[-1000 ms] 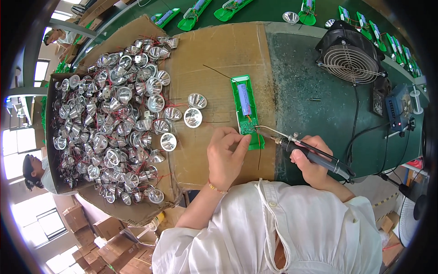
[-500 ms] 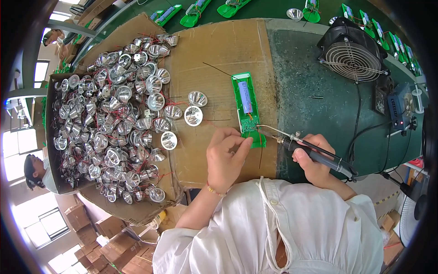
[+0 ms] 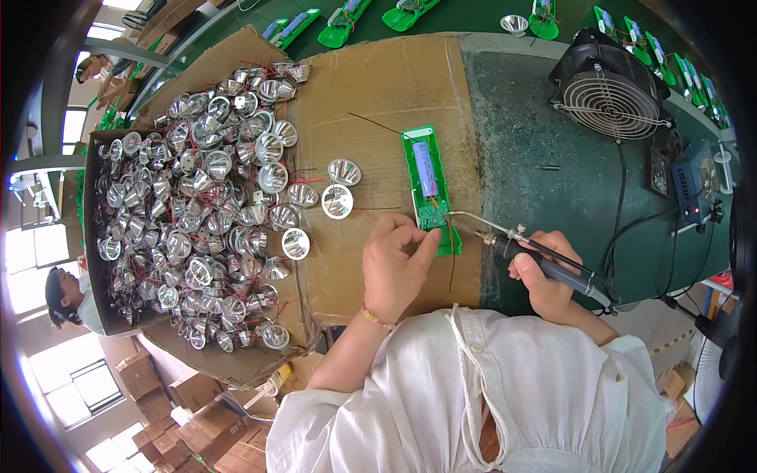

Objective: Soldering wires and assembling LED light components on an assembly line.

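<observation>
A green plastic housing lies lengthwise on the cardboard, holding a blue cylindrical battery and a small green circuit board. My left hand is at its lower left edge, thumb and forefinger pinched together beside the board; whatever is between the fingertips is too small to make out. My right hand grips a black soldering iron with a thin metal feed tube along it. The tube's end and the iron's tip point at the board's right side. A dark wire hangs below the board.
Left of the housing, a cardboard box overflows with silver reflector cups; a few lie loose on the cardboard sheet. At right are a black fan and a blue soldering station. More green housings line the far side.
The whole view has shifted slightly. Both hands stay by the board, the left still pinched and the right still gripping the iron, with only slight movement.
</observation>
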A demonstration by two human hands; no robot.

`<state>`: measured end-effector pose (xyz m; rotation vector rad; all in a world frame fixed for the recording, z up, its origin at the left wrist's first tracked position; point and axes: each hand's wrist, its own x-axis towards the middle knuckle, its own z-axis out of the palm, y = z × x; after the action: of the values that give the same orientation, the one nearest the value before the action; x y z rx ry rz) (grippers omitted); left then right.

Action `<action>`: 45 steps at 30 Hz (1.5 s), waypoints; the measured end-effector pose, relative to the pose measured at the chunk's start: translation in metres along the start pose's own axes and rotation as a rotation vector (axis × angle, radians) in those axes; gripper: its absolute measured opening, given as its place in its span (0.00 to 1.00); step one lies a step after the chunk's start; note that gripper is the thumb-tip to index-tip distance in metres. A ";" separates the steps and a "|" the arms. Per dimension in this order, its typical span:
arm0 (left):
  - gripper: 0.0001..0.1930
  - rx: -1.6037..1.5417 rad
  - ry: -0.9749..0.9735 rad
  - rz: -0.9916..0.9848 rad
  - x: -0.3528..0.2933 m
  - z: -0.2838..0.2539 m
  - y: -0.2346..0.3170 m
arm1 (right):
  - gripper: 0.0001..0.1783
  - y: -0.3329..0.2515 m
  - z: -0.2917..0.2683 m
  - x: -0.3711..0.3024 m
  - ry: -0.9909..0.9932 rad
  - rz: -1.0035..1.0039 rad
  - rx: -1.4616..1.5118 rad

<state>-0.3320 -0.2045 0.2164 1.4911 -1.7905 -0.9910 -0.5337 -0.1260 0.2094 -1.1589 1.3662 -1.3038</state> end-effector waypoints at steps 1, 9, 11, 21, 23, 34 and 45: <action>0.08 0.005 0.001 0.016 0.001 0.000 0.000 | 0.09 -0.002 -0.001 0.002 0.009 -0.027 0.014; 0.08 0.025 -0.005 0.015 0.012 -0.004 0.002 | 0.11 -0.002 -0.002 0.014 0.073 -0.015 0.055; 0.08 0.006 0.004 0.013 0.013 -0.004 0.006 | 0.10 0.000 -0.004 0.013 0.085 -0.037 0.091; 0.10 0.017 -0.069 -0.142 -0.004 -0.020 0.001 | 0.07 0.014 -0.027 0.011 0.265 -0.054 0.106; 0.10 0.244 -0.235 -0.087 0.011 -0.018 0.006 | 0.07 0.013 -0.029 0.016 0.289 -0.048 0.121; 0.11 0.288 0.168 0.286 0.274 0.071 0.063 | 0.08 0.026 -0.022 0.032 0.317 0.074 0.130; 0.29 0.544 -0.140 0.334 0.292 0.035 0.033 | 0.10 0.028 -0.024 0.033 0.337 0.075 0.093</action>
<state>-0.4333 -0.4828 0.2209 1.3682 -2.4476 -0.4677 -0.5642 -0.1540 0.1821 -0.8413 1.5540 -1.5399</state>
